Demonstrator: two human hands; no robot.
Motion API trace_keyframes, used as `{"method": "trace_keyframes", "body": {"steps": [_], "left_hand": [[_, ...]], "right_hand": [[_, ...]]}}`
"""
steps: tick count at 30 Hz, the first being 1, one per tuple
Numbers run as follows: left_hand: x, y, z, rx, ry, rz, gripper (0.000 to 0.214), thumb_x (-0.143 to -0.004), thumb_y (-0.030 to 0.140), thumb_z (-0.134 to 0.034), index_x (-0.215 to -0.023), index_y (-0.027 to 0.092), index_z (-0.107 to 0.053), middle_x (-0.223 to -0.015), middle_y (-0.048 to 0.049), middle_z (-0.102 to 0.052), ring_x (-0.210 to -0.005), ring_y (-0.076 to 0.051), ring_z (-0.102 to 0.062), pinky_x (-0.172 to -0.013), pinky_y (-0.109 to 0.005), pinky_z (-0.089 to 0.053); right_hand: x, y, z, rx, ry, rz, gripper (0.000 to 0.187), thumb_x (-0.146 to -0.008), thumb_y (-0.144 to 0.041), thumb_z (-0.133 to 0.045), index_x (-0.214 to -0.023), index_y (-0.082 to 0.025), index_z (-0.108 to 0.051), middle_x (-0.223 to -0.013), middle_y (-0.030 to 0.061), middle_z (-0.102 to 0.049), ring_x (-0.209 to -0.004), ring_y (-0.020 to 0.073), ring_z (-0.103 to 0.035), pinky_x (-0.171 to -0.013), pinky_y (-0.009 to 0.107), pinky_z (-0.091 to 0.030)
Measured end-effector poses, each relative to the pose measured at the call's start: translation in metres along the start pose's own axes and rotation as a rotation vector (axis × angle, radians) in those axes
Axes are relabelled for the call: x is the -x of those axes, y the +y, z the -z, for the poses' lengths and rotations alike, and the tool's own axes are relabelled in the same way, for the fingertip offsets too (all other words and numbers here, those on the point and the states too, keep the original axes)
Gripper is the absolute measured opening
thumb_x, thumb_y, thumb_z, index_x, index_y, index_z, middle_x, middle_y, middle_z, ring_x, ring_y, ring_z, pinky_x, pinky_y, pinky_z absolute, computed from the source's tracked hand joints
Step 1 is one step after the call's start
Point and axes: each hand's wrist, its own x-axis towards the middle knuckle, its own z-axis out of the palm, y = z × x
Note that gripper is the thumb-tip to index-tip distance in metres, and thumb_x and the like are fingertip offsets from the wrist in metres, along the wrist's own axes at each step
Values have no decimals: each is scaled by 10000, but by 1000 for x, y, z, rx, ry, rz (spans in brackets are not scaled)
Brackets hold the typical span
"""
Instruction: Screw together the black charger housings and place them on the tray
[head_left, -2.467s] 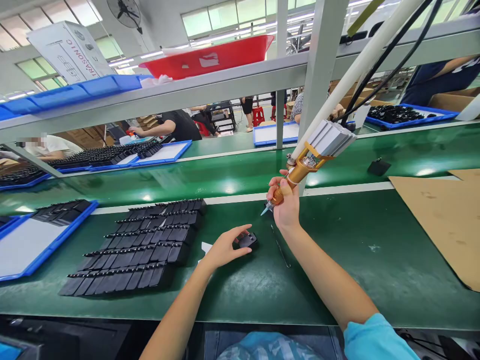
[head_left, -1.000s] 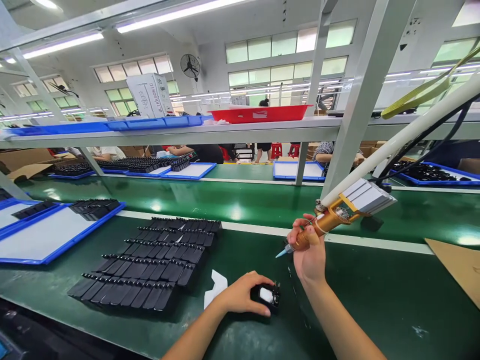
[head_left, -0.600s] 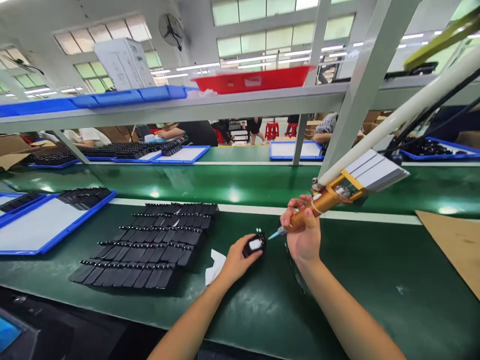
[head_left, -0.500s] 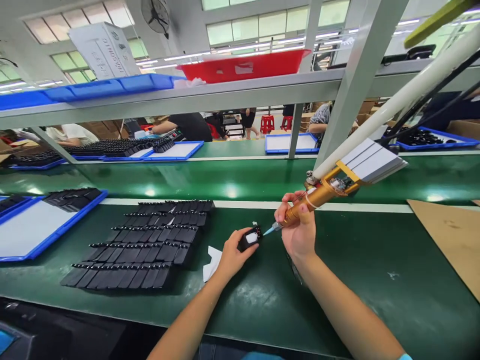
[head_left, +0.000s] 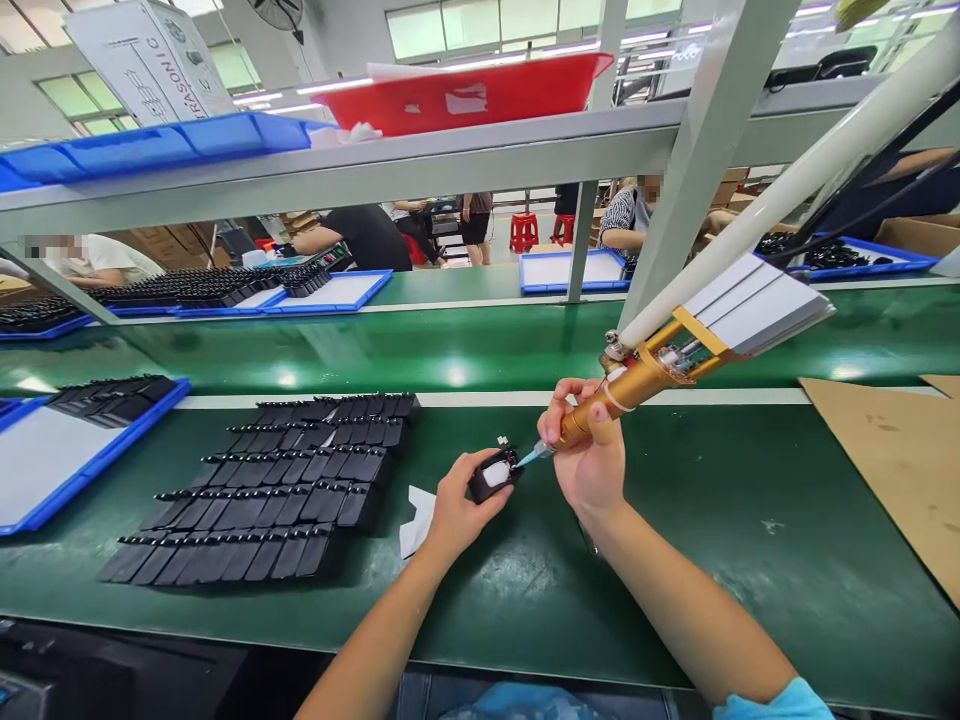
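Note:
My left hand (head_left: pixel 459 502) grips a small black housing (head_left: pixel 480 488) with a white patch on its face and small parts showing at its upper end. Wrapped around a gold-coloured glue dispenser (head_left: pixel 619 400) is my right hand (head_left: pixel 592 450), thumb along the barrel. The dispenser's pale blue nozzle tip (head_left: pixel 531 457) reaches the right end of the housing; whether it touches cannot be made out. A white paper scrap (head_left: pixel 418 522) lies just left of my left hand. Farther left, several rows of black housings (head_left: pixel 262 500) are laid out on the green bench (head_left: pixel 525 630).
A blue-rimmed tray (head_left: pixel 105 455) holding black housings sits at the left. Brown cardboard (head_left: pixel 892 460) lies at the right. A white pole (head_left: pixel 765 210) slants down to the dispenser. Overhead, a shelf carries a red bin (head_left: pixel 465 97). Other people work beyond the bench.
The nozzle tip and the housing have come together, where a small gap showed before. The housing has turned slightly in my left hand. The whole view has shifted a little.

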Motion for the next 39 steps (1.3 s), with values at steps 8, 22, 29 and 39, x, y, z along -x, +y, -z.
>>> {"method": "trace_keyframes", "body": {"steps": [8,22,29,39], "left_hand": [[1,0,-1,10,0,3,379,-773,297,-678,-1135,220,-598,-1045,-49,-678,-890,-198,-632,-769,-301,-476],[2,7,-14,-75,-16,-39,383,-762,277,-683,-1132,208,-615,-1001,-51,-695,-799,-175,-623,-698,-287,-487],[6,15,-17,-17,-10,-160,392,-756,263,-720,-1128,212,-609,-964,-35,-696,-784,-158,-621,-700,-267,-493],[6,14,-18,14,-29,-69,410,-747,284,-728,-1126,191,-602,-969,-35,-711,-736,-145,-634,-702,-263,-521]], "right_hand": [[2,0,-1,-39,-12,-11,282,-788,-466,-604,-978,-282,-508,-897,-28,-500,-521,57,-465,-498,244,-374],[9,-2,-6,-72,-52,-25,303,-793,-469,-604,-1021,-294,-507,-896,-29,-515,-523,70,-472,-527,262,-386],[19,-6,-12,-128,-93,-30,247,-821,-441,-605,-996,-282,-532,-919,-29,-519,-538,61,-501,-536,254,-378],[19,-5,-11,-100,-83,-23,274,-806,-468,-607,-991,-281,-530,-910,-28,-520,-531,65,-485,-537,262,-390]]}}
